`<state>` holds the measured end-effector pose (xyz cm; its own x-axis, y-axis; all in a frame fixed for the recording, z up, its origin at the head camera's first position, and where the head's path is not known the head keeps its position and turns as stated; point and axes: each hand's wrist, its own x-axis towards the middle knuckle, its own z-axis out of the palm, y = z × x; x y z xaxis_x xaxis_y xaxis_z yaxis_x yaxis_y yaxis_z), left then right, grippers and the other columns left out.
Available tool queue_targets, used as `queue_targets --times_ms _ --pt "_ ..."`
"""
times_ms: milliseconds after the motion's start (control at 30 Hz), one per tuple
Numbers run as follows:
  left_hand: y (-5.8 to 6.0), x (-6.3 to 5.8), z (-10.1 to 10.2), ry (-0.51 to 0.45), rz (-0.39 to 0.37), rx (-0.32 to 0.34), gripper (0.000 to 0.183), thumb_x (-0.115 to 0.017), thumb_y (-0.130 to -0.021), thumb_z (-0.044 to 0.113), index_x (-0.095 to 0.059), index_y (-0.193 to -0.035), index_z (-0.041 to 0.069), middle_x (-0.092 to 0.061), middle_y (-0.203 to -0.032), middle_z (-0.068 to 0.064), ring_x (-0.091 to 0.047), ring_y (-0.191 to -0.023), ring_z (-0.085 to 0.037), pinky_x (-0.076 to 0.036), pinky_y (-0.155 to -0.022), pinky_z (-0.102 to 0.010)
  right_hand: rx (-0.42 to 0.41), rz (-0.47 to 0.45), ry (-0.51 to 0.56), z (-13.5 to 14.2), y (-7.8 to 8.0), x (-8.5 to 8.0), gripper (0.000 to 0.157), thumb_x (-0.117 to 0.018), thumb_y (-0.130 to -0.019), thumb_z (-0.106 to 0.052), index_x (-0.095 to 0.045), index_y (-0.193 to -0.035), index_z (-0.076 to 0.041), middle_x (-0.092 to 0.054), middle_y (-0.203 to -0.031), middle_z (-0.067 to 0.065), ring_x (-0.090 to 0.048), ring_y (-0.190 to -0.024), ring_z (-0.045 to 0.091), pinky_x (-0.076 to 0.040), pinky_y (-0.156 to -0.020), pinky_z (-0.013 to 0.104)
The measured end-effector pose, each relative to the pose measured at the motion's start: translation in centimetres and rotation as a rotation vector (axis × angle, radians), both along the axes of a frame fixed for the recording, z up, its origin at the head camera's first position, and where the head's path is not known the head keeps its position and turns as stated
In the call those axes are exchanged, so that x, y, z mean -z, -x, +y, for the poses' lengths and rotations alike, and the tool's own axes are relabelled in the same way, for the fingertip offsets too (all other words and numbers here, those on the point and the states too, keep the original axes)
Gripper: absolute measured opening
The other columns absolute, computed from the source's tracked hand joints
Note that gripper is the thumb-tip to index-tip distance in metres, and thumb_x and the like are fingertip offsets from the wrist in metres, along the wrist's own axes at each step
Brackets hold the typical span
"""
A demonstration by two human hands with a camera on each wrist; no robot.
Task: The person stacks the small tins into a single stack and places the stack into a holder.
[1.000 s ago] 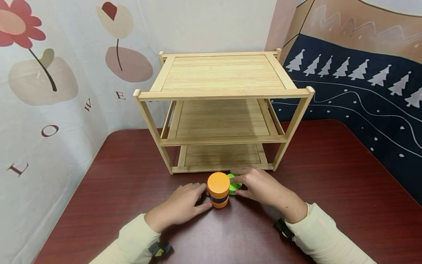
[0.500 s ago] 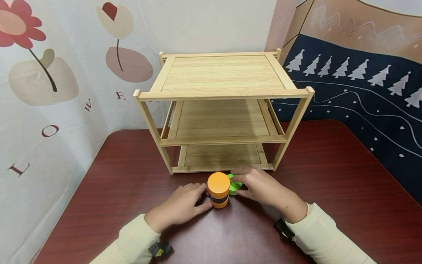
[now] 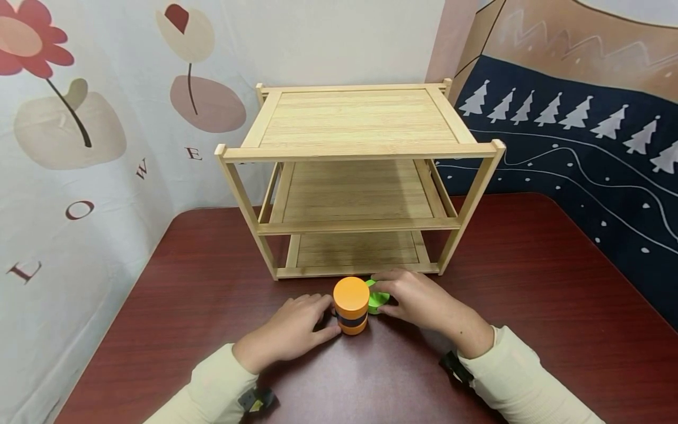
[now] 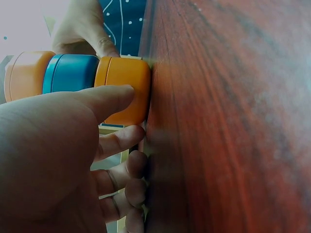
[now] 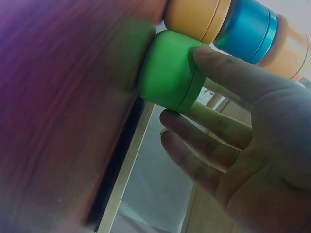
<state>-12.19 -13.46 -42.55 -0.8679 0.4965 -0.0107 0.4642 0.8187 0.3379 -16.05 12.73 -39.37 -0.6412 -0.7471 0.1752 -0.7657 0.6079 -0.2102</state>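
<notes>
Stack [image 3: 351, 309]: standing upright on the desk [image 3: 190, 282], just in front of the wooden shelf [image 3: 360, 121]; made up of three lidded containers, from the bottom orange container [image 4: 129, 73] through the middle blue container [image 4: 75, 73] to the top orange container [image 3: 351, 292].
Left grip [image 3: 290, 327]: pinching the bottom orange container between thumb and index finger, low beside the desk; seen up close in the left wrist view, with the other fingers bent near the desk's surface.
Green container [image 5: 167, 70]: resting on the desk to the right of the stack and slightly behind it, near the shelf's lowest front rail; partly covered by fingers in the head view. Touching the bottom orange container or just apart from it: cannot tell.
Right grip [image 3: 415, 297]: pinching the green container near its lid, with thumb on the near side and fingers on the far side.
Sleeves [image 3: 529, 377]: cream, worn on both arms, with dark devices [image 3: 258, 400] strapped at the wrists.
Shelf: three-tiered, in pale wood, standing on the reddish-brown desk.
Left backdrop [image 3: 116, 194]: whitish, printed with flowers and large letters.
Right backdrop [image 3: 556, 235]: dark blue, printed with a row of pale trees.
</notes>
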Motion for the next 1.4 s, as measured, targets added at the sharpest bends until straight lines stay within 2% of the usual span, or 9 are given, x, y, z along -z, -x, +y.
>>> queue_targets --times_ms 667,1167,1400 --pt "0.01 0.05 0.0 -0.004 0.009 0.0 0.028 -0.068 -0.092 0.043 -0.058 -0.105 0.021 -0.048 -0.078 0.01 -0.048 -0.079 -0.011 -0.04 -0.072 -0.036 -0.006 0.032 0.008 0.2 -0.15 -0.35 0.031 -0.084 -0.081 -0.018 -0.074 -0.11 -0.012 -0.069 -0.118 0.008 -0.069 -0.099 0.02 -0.057 -0.08 0.034" --pt "0.01 0.04 -0.01 -0.007 0.002 -0.003 0.027 -0.068 -0.092 0.043 -0.057 -0.104 0.021 -0.047 -0.077 0.01 -0.047 -0.077 -0.011 -0.039 -0.07 -0.035 -0.014 0.06 0.025 0.37 -0.09 -0.49 0.029 -0.084 -0.08 -0.019 -0.074 -0.106 -0.014 -0.069 -0.111 0.004 -0.068 -0.09 0.015 -0.056 -0.074 0.029" --pt "0.02 0.06 -0.02 -0.011 0.008 -0.001 0.027 -0.068 -0.092 0.043 -0.057 -0.104 0.021 -0.047 -0.076 0.01 -0.047 -0.077 -0.011 -0.039 -0.07 -0.035 -0.016 0.04 0.048 0.42 -0.12 -0.61 0.029 -0.084 -0.081 -0.018 -0.073 -0.107 -0.013 -0.068 -0.111 0.005 -0.067 -0.087 0.014 -0.055 -0.073 0.027"
